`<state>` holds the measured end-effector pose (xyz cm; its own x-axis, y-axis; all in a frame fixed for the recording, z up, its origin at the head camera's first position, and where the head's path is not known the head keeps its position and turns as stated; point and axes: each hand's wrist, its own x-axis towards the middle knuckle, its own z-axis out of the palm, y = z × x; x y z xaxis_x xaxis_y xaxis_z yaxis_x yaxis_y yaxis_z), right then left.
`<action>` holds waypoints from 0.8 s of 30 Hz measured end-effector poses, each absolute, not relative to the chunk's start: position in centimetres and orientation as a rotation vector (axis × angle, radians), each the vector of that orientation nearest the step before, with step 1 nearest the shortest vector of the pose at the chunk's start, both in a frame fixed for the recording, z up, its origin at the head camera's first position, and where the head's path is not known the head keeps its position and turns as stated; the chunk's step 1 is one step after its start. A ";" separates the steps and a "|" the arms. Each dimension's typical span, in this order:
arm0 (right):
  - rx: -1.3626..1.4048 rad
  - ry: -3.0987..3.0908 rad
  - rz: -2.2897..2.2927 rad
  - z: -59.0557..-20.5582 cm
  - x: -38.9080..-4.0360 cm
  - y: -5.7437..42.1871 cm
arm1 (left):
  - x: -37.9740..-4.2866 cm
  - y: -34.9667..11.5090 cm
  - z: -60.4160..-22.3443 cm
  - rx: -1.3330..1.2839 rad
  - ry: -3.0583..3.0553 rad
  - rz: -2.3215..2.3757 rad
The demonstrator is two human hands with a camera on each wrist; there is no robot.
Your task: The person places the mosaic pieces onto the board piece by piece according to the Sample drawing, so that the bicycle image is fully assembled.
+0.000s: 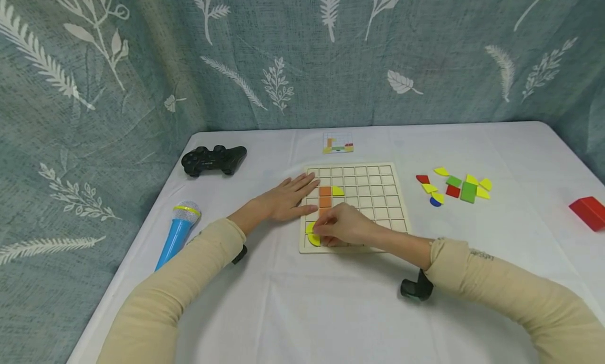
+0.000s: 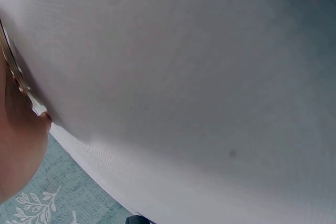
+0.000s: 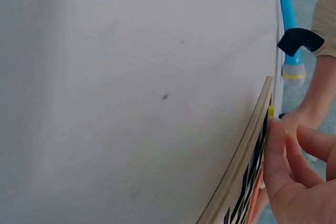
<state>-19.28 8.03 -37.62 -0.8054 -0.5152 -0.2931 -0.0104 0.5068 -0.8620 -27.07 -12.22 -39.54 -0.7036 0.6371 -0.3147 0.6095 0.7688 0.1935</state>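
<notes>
A light wooden grid board [image 1: 378,190] lies on the white table. My left hand [image 1: 290,198] rests with fingers spread on its left edge; in the left wrist view only part of that hand [image 2: 21,145] shows. My right hand [image 1: 347,225] bends over the board's lower left, its fingertips at a yellow rounded piece [image 1: 313,240]. In the right wrist view one finger touches a yellow piece [image 3: 271,110], with the thumb apart from it. Another yellow piece [image 1: 309,227] sits just above. Orange squares [image 1: 325,201] form a column beside a yellow quarter-round [image 1: 337,191]; its lower end is hidden by my right hand.
Loose red, yellow, green [image 1: 468,192] and blue pieces lie right of the board. Behind it is a pattern card [image 1: 337,143]. A black game controller [image 1: 214,160] and blue toy microphone [image 1: 177,235] are at left, a red block [image 1: 588,212] at far right.
</notes>
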 end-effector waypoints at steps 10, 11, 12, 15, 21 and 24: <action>-0.399 2.219 -1.236 -37.4 -19.3 7.8 | -27.0 -12.2 -39.5 0.970 2.599 0.125; -0.392 2.219 -1.232 -37.3 -19.3 7.8 | -27.0 -12.2 -39.5 0.968 2.601 0.121; -0.390 2.219 -1.228 -37.3 -19.3 7.8 | -27.0 -12.2 -39.5 0.965 2.602 0.117; -0.400 2.209 -1.227 -37.1 -19.3 7.9 | -27.0 -12.3 -39.5 0.966 2.603 0.121; -0.454 1.987 -1.308 -36.9 -19.1 7.9 | -27.0 -12.2 -39.4 0.971 2.599 0.134; -0.454 1.854 -1.357 -36.8 -18.9 7.8 | -27.0 -12.2 -39.4 0.983 2.601 0.133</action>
<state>-18.90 7.84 -36.81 -0.6331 -0.6760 -0.3771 0.1549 0.3667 -0.9174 -26.99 -12.19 -39.38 -0.6952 0.6557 -0.2946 0.6221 0.7541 0.2104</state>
